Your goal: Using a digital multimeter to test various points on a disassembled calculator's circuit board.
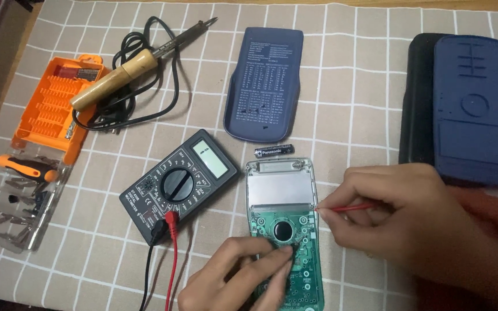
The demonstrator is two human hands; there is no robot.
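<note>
An opened calculator with a green circuit board [283, 216] and a silver display back lies near the front edge. My left hand [234, 276] pinches a black probe, its tip pressed on the board just below the round black part. My right hand [402, 216] holds a thin red probe [347, 208], its tip touching the board's right edge. A black multimeter [183, 181] lies to the left of the board, with red and black leads [165, 253] plugged in and running toward me.
A checked cloth [347, 86] covers the table. A wooden-handled soldering iron [128, 69] rests on an orange bit case [50, 106]. A small screwdriver [21, 167] and loose bits lie at left. A blue calculator cover [266, 83], a small battery [274, 151] and a dark blue case [471, 109] lie behind.
</note>
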